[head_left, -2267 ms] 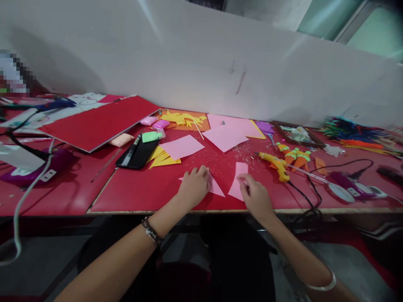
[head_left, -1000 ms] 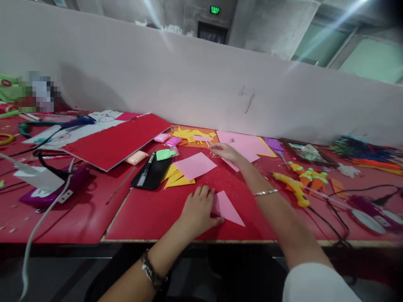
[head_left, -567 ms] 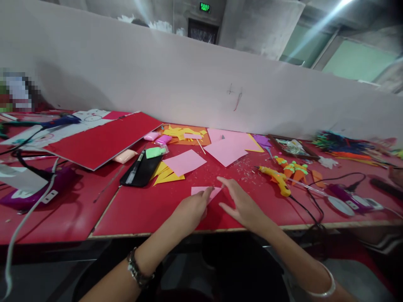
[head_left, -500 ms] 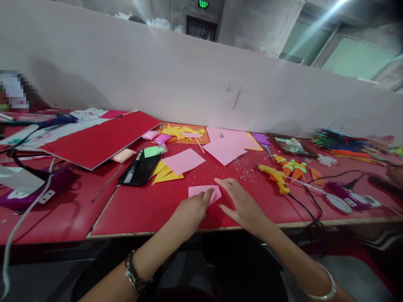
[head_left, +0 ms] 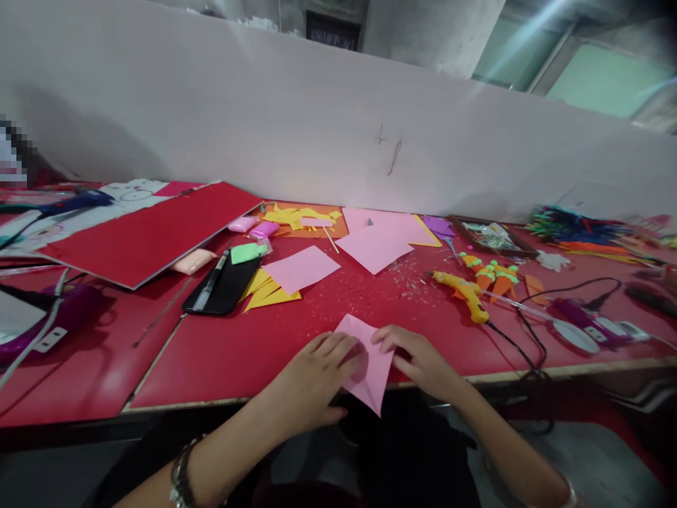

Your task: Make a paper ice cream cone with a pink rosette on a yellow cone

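A small pink paper piece [head_left: 370,360] lies at the front edge of the red table [head_left: 238,346], one corner hanging over the edge. My left hand [head_left: 312,377] rests on its left side, fingers bent down onto it. My right hand [head_left: 417,360] presses its right side with curled fingers. Both hands hold the paper between them.
Behind lie pink sheets [head_left: 301,268], yellow scraps [head_left: 264,289], a black case with a pen [head_left: 219,282], a red board [head_left: 142,229] at left, a yellow glue gun [head_left: 465,293] with its cable at right, paper carrots [head_left: 494,271], and a white partition [head_left: 317,120].
My right hand came back from the far pink sheets. The pink piece has been turned and pulled to the table's front edge, and both hands now close on it.
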Available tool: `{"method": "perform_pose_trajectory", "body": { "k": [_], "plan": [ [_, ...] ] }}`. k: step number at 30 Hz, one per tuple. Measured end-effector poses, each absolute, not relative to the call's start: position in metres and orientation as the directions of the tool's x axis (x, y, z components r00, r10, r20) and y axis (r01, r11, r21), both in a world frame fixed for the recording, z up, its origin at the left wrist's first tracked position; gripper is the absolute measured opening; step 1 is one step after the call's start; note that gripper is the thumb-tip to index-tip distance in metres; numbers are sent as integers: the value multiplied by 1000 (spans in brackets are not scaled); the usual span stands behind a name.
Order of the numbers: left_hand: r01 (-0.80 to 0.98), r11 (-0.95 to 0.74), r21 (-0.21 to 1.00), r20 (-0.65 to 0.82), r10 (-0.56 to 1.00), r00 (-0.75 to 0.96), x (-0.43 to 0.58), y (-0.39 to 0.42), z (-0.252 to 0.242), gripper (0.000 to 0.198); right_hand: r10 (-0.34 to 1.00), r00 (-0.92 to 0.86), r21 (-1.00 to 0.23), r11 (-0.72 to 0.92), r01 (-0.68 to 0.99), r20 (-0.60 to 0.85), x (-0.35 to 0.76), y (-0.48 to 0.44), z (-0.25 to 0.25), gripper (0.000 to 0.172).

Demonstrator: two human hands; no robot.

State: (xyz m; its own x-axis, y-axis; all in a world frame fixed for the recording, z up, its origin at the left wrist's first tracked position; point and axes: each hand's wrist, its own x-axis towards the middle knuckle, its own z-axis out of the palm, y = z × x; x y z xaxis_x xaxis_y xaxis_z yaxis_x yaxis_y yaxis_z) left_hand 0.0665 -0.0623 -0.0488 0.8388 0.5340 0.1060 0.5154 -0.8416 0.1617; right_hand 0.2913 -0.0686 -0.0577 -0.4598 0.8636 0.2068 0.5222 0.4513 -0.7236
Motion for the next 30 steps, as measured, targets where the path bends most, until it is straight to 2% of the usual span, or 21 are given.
{"method": "perform_pose_trajectory", "body": {
  "k": [3,7,11,14,18,20,26,30],
  "plan": [
    [551,-823,138,48,562,826,74,-66,-48,52,846,-507,-719,455,526,165,300,-71,-57,23],
    [577,-816,42,8,577,817,78,-67,-44,33,806,-562,-589,550,593,187,303,-71,-60,21],
    [584,-811,-25,8,584,812,71,-67,-43,30,803,-553,-525,577,626,222,306,-72,-64,19],
    [603,-795,60,68,606,792,63,-67,-48,33,820,-524,-541,556,631,232,304,-72,-64,18],
    [635,-704,318,170,702,692,54,-69,-61,25,880,-420,-581,465,667,223,294,-71,-61,19],
    [648,-647,403,217,755,619,52,-70,-67,24,906,-369,-597,417,686,209,289,-70,-60,18],
    [710,-530,463,196,843,501,53,-65,-70,19,950,-276,-599,307,740,145,283,-69,-59,16],
    [756,-458,468,114,879,462,57,-63,-63,25,959,-249,-550,281,787,133,282,-68,-61,19]
  ]
}}
